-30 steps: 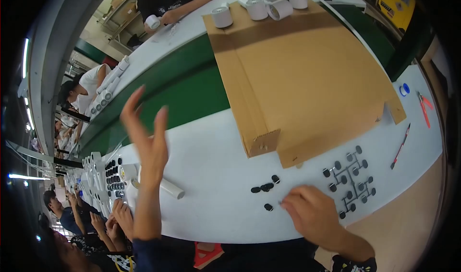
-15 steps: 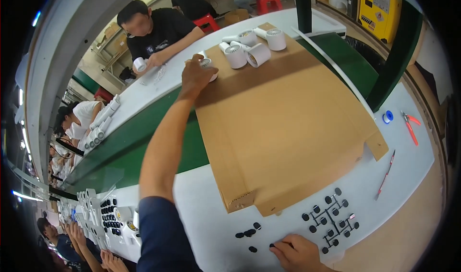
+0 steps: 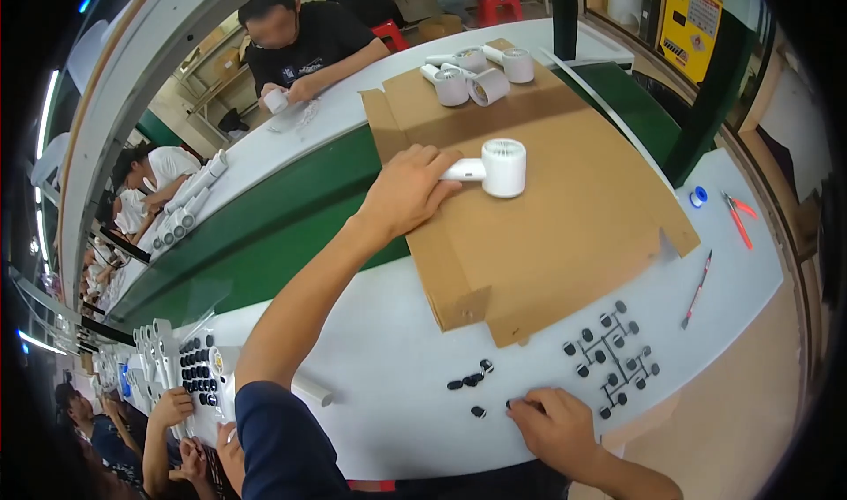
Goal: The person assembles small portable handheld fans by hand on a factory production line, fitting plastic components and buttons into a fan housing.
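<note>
My left hand [image 3: 408,187] is closed round the handle of a white handheld fan [image 3: 505,172]. The fan's round, grilled head points to the right, over a flat brown cardboard sheet [image 3: 573,209]. Low in the view, my right hand [image 3: 556,425] pinches a small black oval piece [image 3: 512,404] near the white tabletop. Several loose black pieces [image 3: 472,380] lie just left of that hand. To its right is a branched black plastic frame [image 3: 609,354] with many small round black parts on it.
More white fans [image 3: 485,75] lie on the cardboard's far end. A blue-white spool [image 3: 698,197], red-handled pliers [image 3: 739,220] and a thin red pen-like tool [image 3: 699,288] lie at right. A green belt [image 3: 265,209] runs behind; co-workers sit beyond it and at lower left.
My left hand has brought a fan from the cardboard's far left corner nearer to me. My right hand stays beside the black pieces. A white tube-like part now shows beside my left arm.
</note>
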### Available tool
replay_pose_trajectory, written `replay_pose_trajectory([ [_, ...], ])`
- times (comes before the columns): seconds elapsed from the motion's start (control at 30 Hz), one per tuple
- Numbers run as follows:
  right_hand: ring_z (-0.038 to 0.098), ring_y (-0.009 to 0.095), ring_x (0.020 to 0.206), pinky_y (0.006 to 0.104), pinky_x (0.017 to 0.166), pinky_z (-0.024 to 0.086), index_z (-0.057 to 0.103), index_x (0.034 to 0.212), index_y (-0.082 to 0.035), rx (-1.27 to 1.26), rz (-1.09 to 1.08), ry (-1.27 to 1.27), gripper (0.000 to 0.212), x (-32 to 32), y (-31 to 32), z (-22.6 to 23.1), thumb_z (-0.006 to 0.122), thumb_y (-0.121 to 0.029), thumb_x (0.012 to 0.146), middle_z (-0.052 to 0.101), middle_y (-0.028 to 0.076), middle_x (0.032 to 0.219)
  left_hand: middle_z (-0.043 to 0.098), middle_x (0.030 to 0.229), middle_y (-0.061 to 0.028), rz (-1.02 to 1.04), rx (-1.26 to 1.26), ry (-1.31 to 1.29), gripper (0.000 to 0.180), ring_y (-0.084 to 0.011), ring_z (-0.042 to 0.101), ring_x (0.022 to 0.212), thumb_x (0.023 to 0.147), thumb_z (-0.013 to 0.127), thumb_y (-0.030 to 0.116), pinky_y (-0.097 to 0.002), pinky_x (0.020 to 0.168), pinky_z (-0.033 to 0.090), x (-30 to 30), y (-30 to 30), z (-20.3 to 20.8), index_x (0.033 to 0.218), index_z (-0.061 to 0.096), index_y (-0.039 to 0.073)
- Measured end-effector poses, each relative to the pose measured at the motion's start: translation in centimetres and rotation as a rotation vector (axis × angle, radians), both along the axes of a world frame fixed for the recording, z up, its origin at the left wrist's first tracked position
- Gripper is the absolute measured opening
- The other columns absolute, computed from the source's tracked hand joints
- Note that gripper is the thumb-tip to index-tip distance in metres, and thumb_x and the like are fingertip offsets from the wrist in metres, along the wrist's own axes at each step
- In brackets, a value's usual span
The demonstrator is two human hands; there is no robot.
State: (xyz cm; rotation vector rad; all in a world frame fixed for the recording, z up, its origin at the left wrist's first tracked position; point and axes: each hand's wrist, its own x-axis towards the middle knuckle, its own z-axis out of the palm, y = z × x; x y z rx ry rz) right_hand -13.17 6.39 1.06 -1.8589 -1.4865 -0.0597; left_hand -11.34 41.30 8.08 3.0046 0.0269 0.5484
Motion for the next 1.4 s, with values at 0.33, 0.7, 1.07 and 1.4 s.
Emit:
replay_pose_trajectory([
  [0.33,0.055,0.020,0.059,0.0283,0.049,0.043,0.063,0.080,-0.007,0.057,0.043,0.219,0.018,0.9,0.7,1.0,0.072,0.000,0.066,0.057,0.006,0.076,0.046,0.108,-0.0137,-0.015,-1.791,-0.059,0.039,-0.0165,0.057,0.072,0.092,0.035,0.001,-0.0301,0.068,0.048,-13.9,-17.3,0.4,0.127,0.017,0.002],
  [0.7,0.055,0.017,0.057,0.0234,0.048,0.043,0.067,0.089,-0.004,0.349,0.154,-0.088,0.038,-0.7,4.1,1.9,0.071,-0.005,0.051,0.058,0.005,0.077,0.043,0.107,-0.0124,-0.113,-1.925,-0.041,0.041,-0.0141,0.054,0.082,0.095,0.037,0.004,-0.0292,0.073,0.046,-16.3,-22.7,-5.5,0.129,0.015,0.000],
  [1.07,0.058,0.014,0.062,0.0253,0.049,0.047,0.055,0.079,-0.002,0.059,0.088,0.623,0.021,-0.8,4.4,3.4,0.071,0.006,0.068,0.057,0.007,0.076,0.047,0.103,-0.0124,0.044,-1.849,-0.067,0.046,-0.0156,0.055,0.080,0.093,0.044,0.005,-0.0300,0.072,0.047,-16.3,-23.0,-6.3,0.128,0.016,-0.002],
  [1.4,0.053,0.009,0.061,0.0220,0.055,0.042,0.053,0.088,-0.004,0.126,-0.426,0.480,0.017,5.4,2.2,4.0,0.066,-0.004,0.078,0.054,0.002,0.075,0.047,0.103,-0.0167,0.264,-2.156,-0.177,0.048,-0.0256,0.062,0.071,0.089,0.045,0.014,-0.0341,0.060,0.053,-19.3,-20.7,-3.5,0.127,0.017,0.007],
])
